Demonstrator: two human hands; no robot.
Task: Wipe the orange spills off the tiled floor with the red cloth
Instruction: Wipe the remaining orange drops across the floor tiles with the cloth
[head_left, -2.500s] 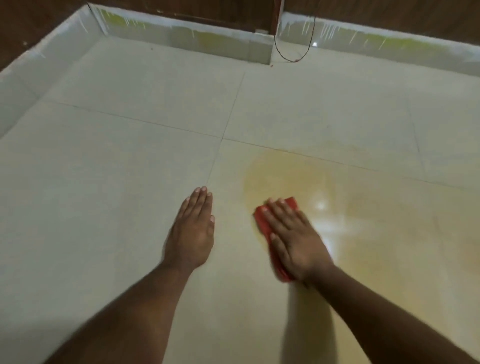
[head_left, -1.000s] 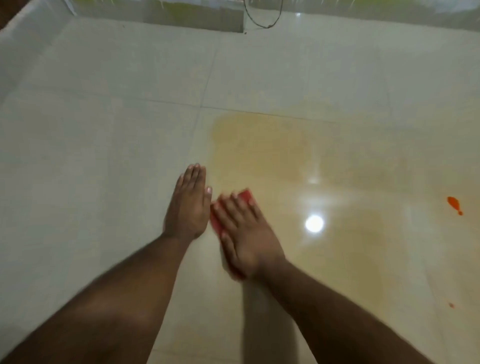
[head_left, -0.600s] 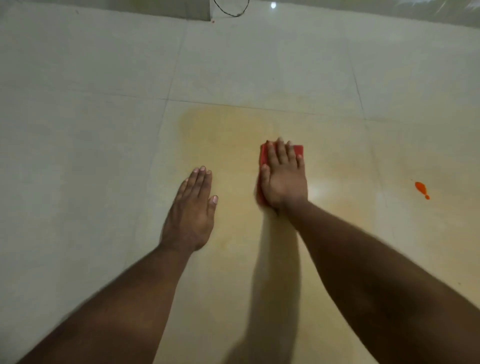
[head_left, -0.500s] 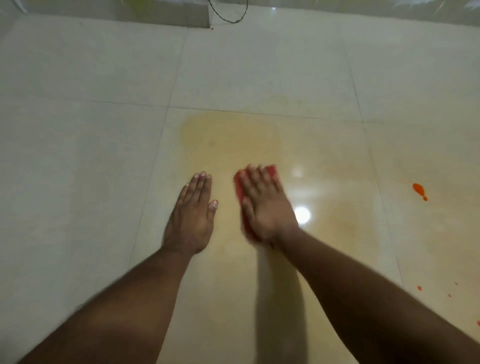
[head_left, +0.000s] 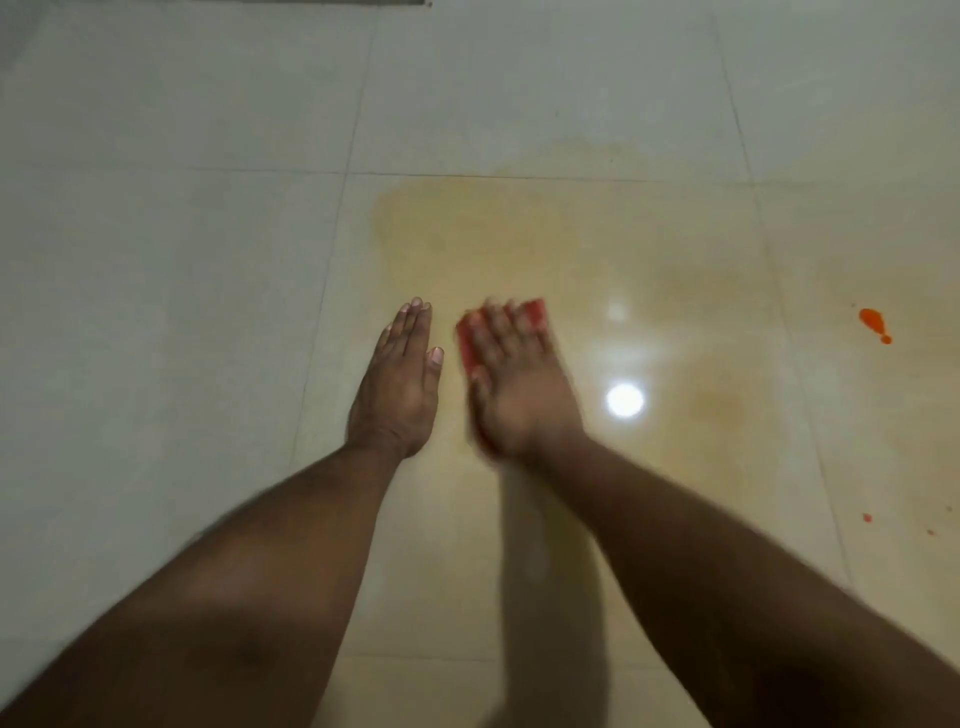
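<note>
R hand: flat, fingers straight, pressing red cloth on tiled floor, mid-tile inside smear.
L hand: flat on floor, fingers together, bracing.
Orange film: risk = cloth just spreads it thinner.
Orange blob: toward R edge, untouched; easy to miss.
Wet tile: L palm could slip.

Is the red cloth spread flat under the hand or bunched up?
Flat: the red cloth lies pressed to the floor under the right hand, its straight edges showing past the extended fingers.
</note>
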